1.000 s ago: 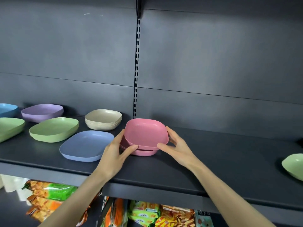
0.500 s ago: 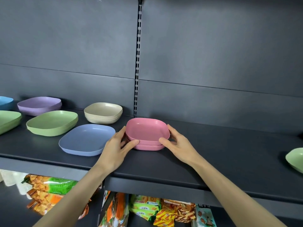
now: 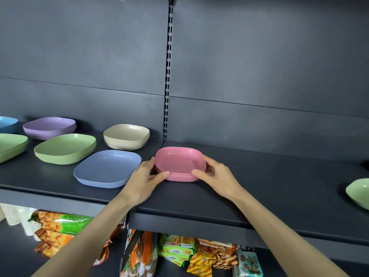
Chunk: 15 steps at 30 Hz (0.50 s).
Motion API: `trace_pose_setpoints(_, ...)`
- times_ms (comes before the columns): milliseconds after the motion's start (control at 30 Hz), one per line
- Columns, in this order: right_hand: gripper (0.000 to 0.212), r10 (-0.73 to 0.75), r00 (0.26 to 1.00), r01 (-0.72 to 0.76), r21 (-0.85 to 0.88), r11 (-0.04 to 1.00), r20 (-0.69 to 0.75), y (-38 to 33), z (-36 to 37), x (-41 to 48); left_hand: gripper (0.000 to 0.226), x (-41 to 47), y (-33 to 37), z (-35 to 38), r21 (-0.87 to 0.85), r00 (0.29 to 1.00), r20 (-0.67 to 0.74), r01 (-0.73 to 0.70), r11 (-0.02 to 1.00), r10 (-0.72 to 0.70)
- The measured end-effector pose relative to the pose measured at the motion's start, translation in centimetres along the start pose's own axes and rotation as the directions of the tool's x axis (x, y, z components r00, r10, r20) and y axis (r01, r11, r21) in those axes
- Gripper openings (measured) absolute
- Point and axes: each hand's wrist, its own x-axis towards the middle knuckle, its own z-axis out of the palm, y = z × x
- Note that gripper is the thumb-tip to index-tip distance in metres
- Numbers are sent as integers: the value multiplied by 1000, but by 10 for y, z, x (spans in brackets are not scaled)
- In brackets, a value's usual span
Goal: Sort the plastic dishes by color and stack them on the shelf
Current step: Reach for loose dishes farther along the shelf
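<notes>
A small stack of pink square dishes [image 3: 178,161] sits flat on the dark shelf [image 3: 259,188] at its middle. My left hand [image 3: 146,179] grips the stack's left side, thumb on its front edge. My right hand [image 3: 216,176] grips the right side the same way. To the left lie a flat blue-grey plate [image 3: 107,167], a beige stack [image 3: 126,136], a green stack [image 3: 64,147], a purple stack [image 3: 50,127], another green stack [image 3: 11,145] and a light blue dish [image 3: 7,122] at the frame edge.
A lone green dish [image 3: 359,191] is cut off at the right edge of the shelf. A slotted upright rail [image 3: 168,66] runs up the back panel behind the pink stack. Snack packets [image 3: 179,250] fill the shelf below.
The top pink dish, tilted a second ago, has come down and now nests level on the pink stack. Both hands stayed at its sides.
</notes>
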Motion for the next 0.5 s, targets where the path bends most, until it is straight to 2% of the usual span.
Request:
trace_pose_setpoints(233, 53, 18, 1000, -18, -63, 998, -2, -11, -4, -5, 40, -6, 1, 0, 50, 998, -67, 4, 999, -1)
trace_pose_setpoints(400, 60, 22, 1000, -14, -388, 922, 16, -21, -39, -3, 46, -1, 19, -7, 305, 978, -109, -139, 942, 180)
trace_pose_setpoints(500, 58, 35, 999, -38, -554, 832, -16, -34, -79, -3, 48, 19, 53, -11, 388, 955, -49, -252, 886, 294)
